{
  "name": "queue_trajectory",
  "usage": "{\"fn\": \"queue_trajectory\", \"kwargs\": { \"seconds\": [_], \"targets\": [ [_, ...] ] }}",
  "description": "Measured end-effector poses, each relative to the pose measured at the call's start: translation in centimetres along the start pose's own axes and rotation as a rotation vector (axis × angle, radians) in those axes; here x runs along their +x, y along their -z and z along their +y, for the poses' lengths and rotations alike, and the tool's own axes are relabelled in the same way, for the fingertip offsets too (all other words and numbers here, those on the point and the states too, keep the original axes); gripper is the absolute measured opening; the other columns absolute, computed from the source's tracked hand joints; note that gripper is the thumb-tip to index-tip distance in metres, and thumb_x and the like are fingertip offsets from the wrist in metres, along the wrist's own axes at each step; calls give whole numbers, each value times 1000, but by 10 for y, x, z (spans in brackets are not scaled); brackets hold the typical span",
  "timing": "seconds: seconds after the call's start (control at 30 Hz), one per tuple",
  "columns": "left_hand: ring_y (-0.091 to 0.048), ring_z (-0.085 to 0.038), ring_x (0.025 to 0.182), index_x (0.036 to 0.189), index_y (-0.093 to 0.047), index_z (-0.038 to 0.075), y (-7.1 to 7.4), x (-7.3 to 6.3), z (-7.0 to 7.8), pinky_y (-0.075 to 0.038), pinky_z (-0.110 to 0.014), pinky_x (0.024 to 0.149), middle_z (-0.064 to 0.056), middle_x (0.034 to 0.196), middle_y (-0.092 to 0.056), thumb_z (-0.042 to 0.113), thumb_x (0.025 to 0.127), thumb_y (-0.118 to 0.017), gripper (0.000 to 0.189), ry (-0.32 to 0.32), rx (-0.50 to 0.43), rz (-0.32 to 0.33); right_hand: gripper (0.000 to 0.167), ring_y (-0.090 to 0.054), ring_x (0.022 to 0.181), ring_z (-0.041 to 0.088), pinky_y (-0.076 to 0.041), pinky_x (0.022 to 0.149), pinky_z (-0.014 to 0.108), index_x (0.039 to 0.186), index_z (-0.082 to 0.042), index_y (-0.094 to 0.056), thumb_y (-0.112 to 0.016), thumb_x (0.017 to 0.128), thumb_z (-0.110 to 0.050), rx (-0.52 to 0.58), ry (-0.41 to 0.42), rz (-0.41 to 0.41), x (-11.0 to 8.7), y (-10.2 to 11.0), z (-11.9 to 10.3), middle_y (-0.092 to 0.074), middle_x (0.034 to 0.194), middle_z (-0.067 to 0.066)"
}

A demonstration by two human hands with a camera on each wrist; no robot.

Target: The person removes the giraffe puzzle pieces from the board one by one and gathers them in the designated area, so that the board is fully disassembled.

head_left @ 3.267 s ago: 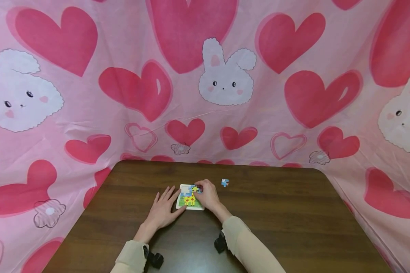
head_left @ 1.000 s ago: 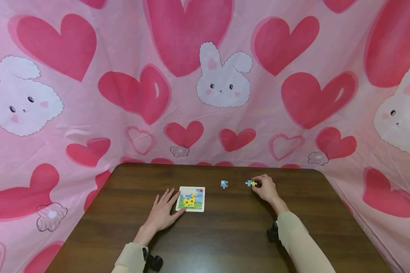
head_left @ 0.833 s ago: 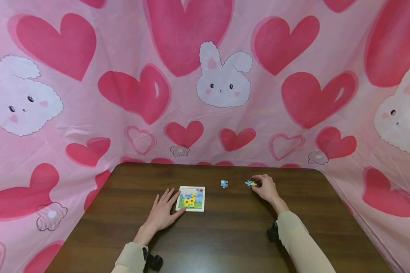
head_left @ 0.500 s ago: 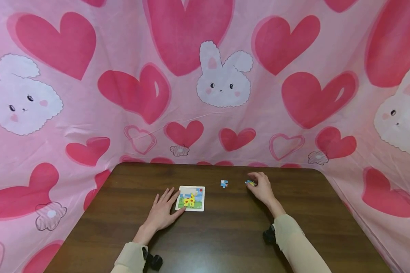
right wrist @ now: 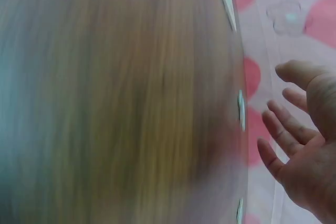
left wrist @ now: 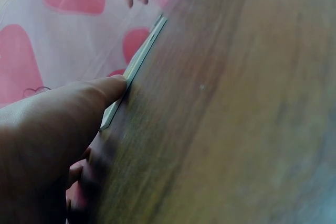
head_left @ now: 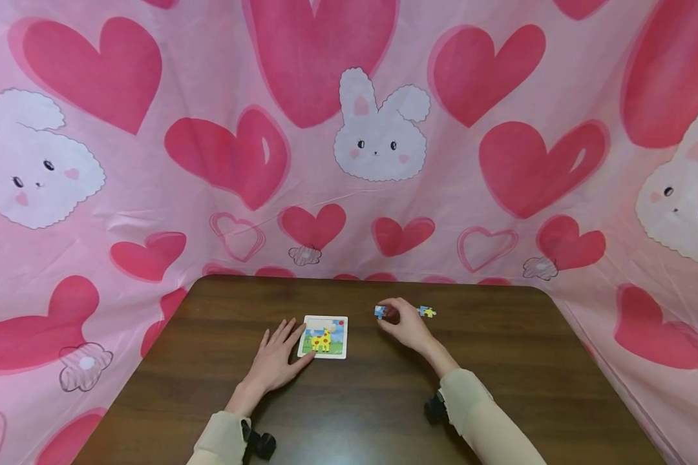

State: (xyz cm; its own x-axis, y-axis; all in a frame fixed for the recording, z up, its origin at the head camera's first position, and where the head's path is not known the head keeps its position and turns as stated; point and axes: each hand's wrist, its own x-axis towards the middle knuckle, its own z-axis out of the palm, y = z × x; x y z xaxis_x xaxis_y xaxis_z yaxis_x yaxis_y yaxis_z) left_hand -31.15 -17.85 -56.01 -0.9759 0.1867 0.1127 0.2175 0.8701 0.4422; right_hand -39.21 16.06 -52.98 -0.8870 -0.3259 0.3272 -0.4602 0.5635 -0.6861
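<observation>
My left hand (head_left: 274, 363) rests on the table with fingers spread at the left side of a small giraffe jigsaw puzzle (head_left: 324, 342) in a white frame. In the left wrist view its thumb (left wrist: 107, 88) touches the near edge of the frame (left wrist: 137, 62). My right hand (head_left: 410, 328) hovers at a blue jigsaw piece (head_left: 379, 312), partly covering it. The right wrist view shows that hand (right wrist: 310, 129) with fingers apart and nothing between them, off the piece (right wrist: 241, 111). Behind it lies a blue-and-yellow jigsaw piece (head_left: 427, 311).
The brown wooden table (head_left: 337, 413) extends around the puzzle and pieces. A pink cloth (head_left: 302, 168) with hearts and rabbits hangs behind and at both sides. Each wrist wears a black camera (head_left: 262, 444).
Earlier my right hand was at the puzzle; then it set the blue-and-yellow piece down at the right. It has let go and moved left to the blue piece. My left hand stays put.
</observation>
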Motion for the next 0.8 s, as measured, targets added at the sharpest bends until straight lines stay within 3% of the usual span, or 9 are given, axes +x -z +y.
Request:
{"fn": "queue_trajectory", "kwargs": {
  "seconds": [0.17, 0.27, 0.5, 0.63, 0.8],
  "targets": [
    [-32, -44, 168, 165, -50, 12, 1, 0, 0, -17, -75, 134, -23, 175, -42, 57, 102, -69, 80, 3, 3, -2, 35, -70, 107, 31, -60, 98, 48, 127, 1, -74, -84, 96, -9, 13, -4, -89, 5, -20, -21, -73, 114, 15],
    [-32, -44, 168, 165, -50, 12, 0, 1, 0, -18, -75, 134, -23, 175, -42, 56, 102, -69, 80, 5, 6, -4, 31, -68, 114, 34, -57, 104, 58, 124, 0, -75, -83, 96, -10, 32, 21, -101, 9, -35, -29, -73, 119, 16],
    [-33, -45, 167, 165, -51, 11, -1, 2, 0, -19, -75, 134, -23, 174, -43, 56, 102, -70, 79, 2, 13, -2, 27, -65, 125, 30, -53, 110, 52, 120, -14, -76, -85, 97, -25, 15, 197, -39, 23, -89, 8, -73, 129, 7],
    [-33, -45, 167, 165, -51, 11, -1, 1, 0, -18, -75, 134, -23, 174, -43, 56, 103, -69, 79, 1, 14, -1, 24, -63, 128, 37, -53, 109, 56, 118, -13, -76, -83, 98, -25, 27, 193, -40, 21, -98, 2, -71, 133, 12],
    [-33, -45, 167, 165, -51, 11, -1, 2, 0, -19, -76, 133, -23, 174, -43, 57, 103, -69, 79, 0, 23, 1, 23, -58, 133, 48, -51, 112, 63, 114, -2, -77, -80, 97, -18, 52, 156, -66, 15, -91, -24, -69, 136, 24]
  ]
}}
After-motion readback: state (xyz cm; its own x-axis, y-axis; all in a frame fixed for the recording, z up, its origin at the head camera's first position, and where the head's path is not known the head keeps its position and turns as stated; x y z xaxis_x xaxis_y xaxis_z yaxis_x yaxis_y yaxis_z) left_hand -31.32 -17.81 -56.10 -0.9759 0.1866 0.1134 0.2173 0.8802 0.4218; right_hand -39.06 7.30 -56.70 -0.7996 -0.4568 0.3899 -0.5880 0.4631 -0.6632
